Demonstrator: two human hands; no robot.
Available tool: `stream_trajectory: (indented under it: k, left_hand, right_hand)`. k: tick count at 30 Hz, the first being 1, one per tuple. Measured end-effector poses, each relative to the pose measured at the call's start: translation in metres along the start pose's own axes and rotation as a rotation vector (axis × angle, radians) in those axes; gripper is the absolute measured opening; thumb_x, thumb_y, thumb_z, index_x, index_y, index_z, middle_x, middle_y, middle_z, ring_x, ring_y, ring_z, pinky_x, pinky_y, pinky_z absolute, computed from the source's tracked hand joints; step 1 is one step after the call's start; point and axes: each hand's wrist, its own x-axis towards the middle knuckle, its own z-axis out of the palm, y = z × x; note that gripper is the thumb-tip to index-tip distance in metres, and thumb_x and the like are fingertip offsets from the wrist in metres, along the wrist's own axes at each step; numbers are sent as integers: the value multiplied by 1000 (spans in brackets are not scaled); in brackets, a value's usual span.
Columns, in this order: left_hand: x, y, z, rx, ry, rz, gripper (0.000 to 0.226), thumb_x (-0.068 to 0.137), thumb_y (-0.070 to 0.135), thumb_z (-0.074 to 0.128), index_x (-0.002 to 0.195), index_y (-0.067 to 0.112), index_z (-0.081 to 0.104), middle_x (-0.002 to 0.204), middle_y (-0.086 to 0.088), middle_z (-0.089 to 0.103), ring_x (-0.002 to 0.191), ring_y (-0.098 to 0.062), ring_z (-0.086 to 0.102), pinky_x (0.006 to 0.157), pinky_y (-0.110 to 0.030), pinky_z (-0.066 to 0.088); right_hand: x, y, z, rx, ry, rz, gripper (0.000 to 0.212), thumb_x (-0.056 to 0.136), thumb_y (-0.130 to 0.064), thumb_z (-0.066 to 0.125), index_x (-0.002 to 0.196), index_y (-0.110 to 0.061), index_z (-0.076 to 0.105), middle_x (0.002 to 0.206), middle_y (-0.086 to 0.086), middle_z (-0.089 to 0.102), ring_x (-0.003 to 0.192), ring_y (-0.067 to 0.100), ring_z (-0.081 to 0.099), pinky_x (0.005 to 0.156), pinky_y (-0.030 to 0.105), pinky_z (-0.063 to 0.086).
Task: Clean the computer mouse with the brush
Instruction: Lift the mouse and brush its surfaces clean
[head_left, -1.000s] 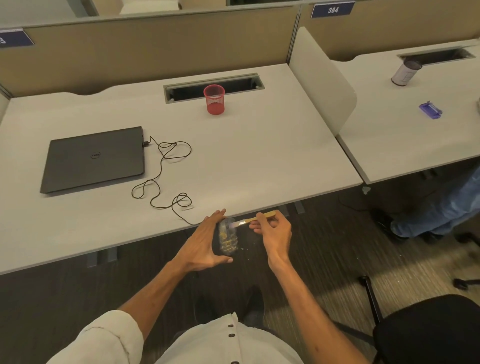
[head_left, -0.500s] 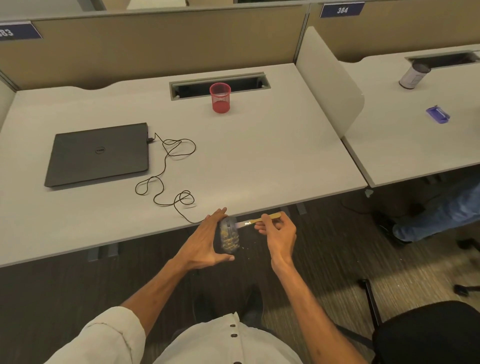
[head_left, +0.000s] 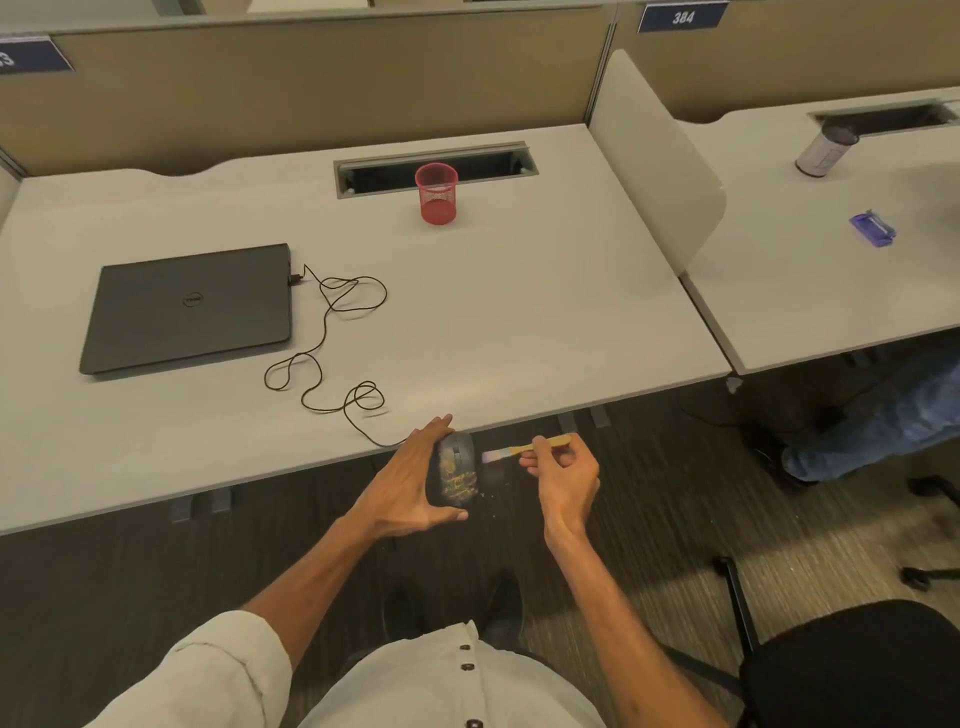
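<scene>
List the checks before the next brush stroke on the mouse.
1. Left hand grip on mouse: thumb and fingers clamp it, ok.
2. Right hand pinches brush handle: ok.
3. Bristles touching mouse: apart, to its right, not ok.
4. Mouse top clean: yellow specks on it, not ok.
5. Cable slack: loose loops on desk, ok.
6. Mouse underside clean: hidden, cannot tell.

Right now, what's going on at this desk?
A person is cleaning a mouse. Their left hand holds it just off the front edge of the desk, its top speckled with yellow crumbs. Their right hand pinches a small brush, bristles just right of the mouse, apparently not touching. The cable runs back to a closed laptop.
</scene>
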Motion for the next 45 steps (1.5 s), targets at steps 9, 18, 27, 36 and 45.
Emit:
stream_trajectory:
  k: [9,18,27,36,45]
  left_hand:
    - [9,5,-2,-3,-14,4,133,76,68,87,171,33,2,181,7,9,169,-23,12,138,-52,17]
    - [5,4,0,-5,-13,-17,133,76,68,88,172,32,3,182,6,8,169,-23,11,137,-54,18]
    - [5,9,-3,-40,-10,-24,133,76,66,88,172,30,3,181,5,9,169,-25,14,137,-54,20]
    - [2,10,-3,-52,-13,-30,133,73,71,84,171,31,5,181,6,10,169,-25,13,137,-53,19]
    - [1,14,-2,-45,-16,-25,133,72,72,83,172,29,5,181,5,11,168,-24,15,137,-55,19]
  right_hand:
    - [-7,5,12,9,-126,-26,7,101,-21,78,102,-16,72,82,-5,82,79,13,83,78,29,67]
    - [-2,11,-3,29,-3,-42,5,101,-17,76,102,-16,71,82,-3,81,79,10,82,77,29,69]
    - [-17,9,11,7,-128,-90,7,101,-21,77,100,-22,70,84,-8,81,81,9,82,77,25,67]
    - [-15,8,0,16,-1,-98,12,101,-19,77,98,-27,68,83,-8,81,79,6,81,74,23,67]
    - [-26,16,3,2,-83,-88,8,101,-20,77,100,-24,69,83,-9,81,80,6,81,77,25,67]
